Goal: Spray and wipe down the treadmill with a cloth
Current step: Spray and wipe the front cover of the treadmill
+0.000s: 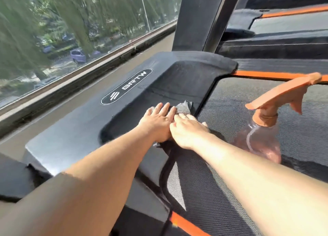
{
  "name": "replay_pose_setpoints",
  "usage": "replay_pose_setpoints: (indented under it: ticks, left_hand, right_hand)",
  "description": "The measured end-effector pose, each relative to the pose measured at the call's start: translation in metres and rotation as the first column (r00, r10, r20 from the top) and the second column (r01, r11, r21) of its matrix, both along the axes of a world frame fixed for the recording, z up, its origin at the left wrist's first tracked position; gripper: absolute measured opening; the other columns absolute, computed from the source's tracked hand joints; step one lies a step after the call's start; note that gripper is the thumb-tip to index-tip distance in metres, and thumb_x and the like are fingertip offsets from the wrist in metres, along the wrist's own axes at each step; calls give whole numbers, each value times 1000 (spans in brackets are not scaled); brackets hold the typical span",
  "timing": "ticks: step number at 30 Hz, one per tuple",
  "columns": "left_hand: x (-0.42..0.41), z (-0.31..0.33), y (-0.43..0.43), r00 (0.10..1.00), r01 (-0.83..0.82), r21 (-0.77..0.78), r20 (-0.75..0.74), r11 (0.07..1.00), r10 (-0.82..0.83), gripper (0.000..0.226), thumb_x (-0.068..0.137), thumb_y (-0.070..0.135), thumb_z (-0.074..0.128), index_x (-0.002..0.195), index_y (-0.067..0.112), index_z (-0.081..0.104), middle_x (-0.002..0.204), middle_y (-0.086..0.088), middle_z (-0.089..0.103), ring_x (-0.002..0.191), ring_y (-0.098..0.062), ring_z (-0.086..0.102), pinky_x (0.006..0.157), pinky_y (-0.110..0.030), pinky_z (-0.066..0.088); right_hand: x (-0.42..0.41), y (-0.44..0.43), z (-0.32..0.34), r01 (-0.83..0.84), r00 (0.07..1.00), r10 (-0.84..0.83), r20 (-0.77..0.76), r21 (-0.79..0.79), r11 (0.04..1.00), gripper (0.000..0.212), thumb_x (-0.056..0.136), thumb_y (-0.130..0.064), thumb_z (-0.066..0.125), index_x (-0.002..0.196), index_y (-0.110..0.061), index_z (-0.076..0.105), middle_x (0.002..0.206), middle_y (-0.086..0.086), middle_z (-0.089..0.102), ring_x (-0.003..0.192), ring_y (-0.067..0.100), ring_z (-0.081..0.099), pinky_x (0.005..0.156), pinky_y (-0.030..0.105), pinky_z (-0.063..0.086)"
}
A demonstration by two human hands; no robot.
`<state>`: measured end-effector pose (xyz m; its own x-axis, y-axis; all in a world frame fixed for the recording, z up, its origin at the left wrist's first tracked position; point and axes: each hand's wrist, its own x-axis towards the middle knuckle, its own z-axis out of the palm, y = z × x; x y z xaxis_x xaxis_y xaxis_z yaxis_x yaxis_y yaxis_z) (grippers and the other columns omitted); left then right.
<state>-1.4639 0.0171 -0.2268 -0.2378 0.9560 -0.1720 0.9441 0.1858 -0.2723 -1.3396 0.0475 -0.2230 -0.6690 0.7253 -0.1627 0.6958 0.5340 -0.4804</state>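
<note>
okay, grey cloth sits bunched on the treadmill's black motor cover, right at the lip where it meets the belt. only a crumpled corner shows past the fingertips. its long axis looks to run from that far corner back toward the wrists, along the belt edge, though most of it is hidden. left hand and right hand lie flat on it side by side, fingers straight, pressing, nothing pinched. the risk as i read it: with no real grip, the cloth could slide out or wedge into that seam. and the spray bottle stands just beside the right forearm, orange nozzle aimed off to the far right, so a wide sweep could knock it over.
</note>
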Motion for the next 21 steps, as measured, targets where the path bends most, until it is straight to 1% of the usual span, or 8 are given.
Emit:
replay_pose_setpoints:
  ticks: [2, 4, 8, 10, 14, 17, 19, 21]
  left_hand:
    - [-8, 1, 28, 997, 69, 11, -27, 998, -69, 72, 98, 40, 35, 156, 22, -5, 164, -3, -7, 150, -27, -6, 121, -45, 5]
    - [-14, -1, 59, 992, 124, 27, -37, 992, -123, 72, 99, 44, 37, 156, 26, -3, 164, -1, -5, 151, -26, -4, 120, -44, 7]
    - [-26, 0, 114, 983, 182, 46, -32, 982, -180, 71, 99, 51, 36, 155, 35, -3, 164, 1, -3, 151, -25, -2, 120, -45, 9]
    - [-28, 0, 132, 979, 203, 61, -37, 977, -201, 71, 98, 52, 37, 154, 37, -4, 164, 1, -1, 151, -25, -1, 120, -45, 9]
    - [-24, -13, 145, 981, 192, 76, 2, 978, -193, 70, 99, 52, 37, 154, 37, -2, 164, -2, 0, 151, -26, -1, 121, -46, 7]
    - [-20, -16, 128, 982, 185, 75, 31, 980, -188, 73, 98, 49, 41, 154, 36, -5, 164, -3, -1, 151, -24, -2, 121, -45, 4]
    - [-20, -18, 108, 983, 166, 64, 66, 984, -170, 75, 98, 49, 42, 154, 38, -6, 164, 0, -3, 151, -21, -4, 121, -45, 2]
    - [-19, -18, 88, 985, 140, 57, 89, 988, -145, 72, 99, 50, 41, 153, 41, -5, 164, 3, -5, 151, -18, -6, 121, -44, 1]
  right_hand:
    - [-8, 23, -8, 89, 996, -89, 25, 27, 996, 53, 103, -32, 19, 152, -16, 26, 162, -5, 19, 150, 16, 11, 114, 57, 15]
    - [-20, 50, -11, 165, 986, -165, 17, 1, 986, 53, 102, -31, 19, 152, -15, 25, 162, -4, 18, 150, 17, 8, 114, 58, 15]
    - [-37, 90, -12, 311, 949, -309, 55, -31, 950, 57, 101, -29, 18, 157, -16, 14, 166, -5, 5, 152, 20, 1, 117, 56, 10]
    - [-39, 105, -9, 369, 929, -367, 46, -32, 929, 58, 102, -28, 19, 158, -15, 13, 166, -3, 4, 153, 22, 2, 118, 56, 8]
    - [-36, 112, -16, 346, 932, -347, 109, 23, 938, 60, 103, -25, 23, 157, -6, 9, 166, 6, 6, 152, 26, 4, 120, 55, 12]
    - [-32, 96, -13, 272, 950, -273, 152, 27, 962, 63, 100, -22, 30, 156, 0, 9, 165, 13, 9, 152, 29, 8, 120, 48, 17]
    - [-32, 78, -11, 266, 955, -265, 134, 9, 964, 63, 98, -19, 34, 155, 0, 14, 163, 15, 17, 150, 29, 16, 118, 43, 21]
    - [-26, 58, -10, 284, 956, -282, 85, -5, 959, 61, 97, -21, 35, 153, 0, 20, 159, 18, 27, 146, 30, 29, 113, 41, 29]
